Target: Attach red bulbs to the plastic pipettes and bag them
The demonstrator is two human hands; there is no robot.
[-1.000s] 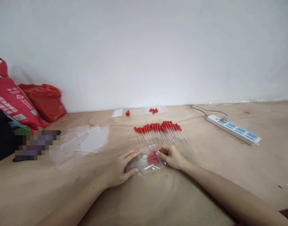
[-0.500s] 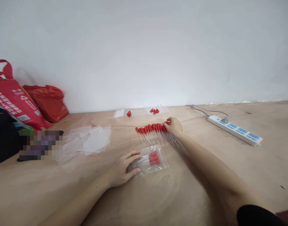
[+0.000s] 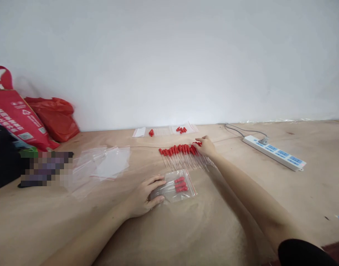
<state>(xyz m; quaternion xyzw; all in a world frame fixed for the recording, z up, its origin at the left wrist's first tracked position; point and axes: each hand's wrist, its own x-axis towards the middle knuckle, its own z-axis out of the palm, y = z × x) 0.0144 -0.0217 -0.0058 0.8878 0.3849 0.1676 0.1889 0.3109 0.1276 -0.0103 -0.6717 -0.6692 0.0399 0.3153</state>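
Note:
My left hand (image 3: 141, 195) lies over the left end of a clear zip bag (image 3: 169, 197), with its fingers on top and its thumb at the lower edge, holding it to the table. Three droppers with red rubber bulbs (image 3: 181, 184) show inside the bag. Beyond it, several glass droppers (image 3: 175, 150) lie in a row, bulbs away from me and thin clear tubes toward me. At the row's right end, my right hand (image 3: 206, 147) has its fingers closed around a red-bulbed dropper. The fingers partly hide that dropper and its neighbours.
Flat clear zip bags (image 3: 111, 162) lie to the left. Near the wall are more red bulbs (image 3: 181, 130) and clear tubes (image 3: 162, 132) on plastic. A power strip (image 3: 274, 153) with a plugged cable sits right. Red bags (image 3: 54, 118) and a pixelated dark object (image 3: 46, 170) stand or lie left.
My right hand has shifted slightly at the right end of the dropper row, its fingers moving among the bulbs. My left hand stays on the bag. The view has shifted a little.

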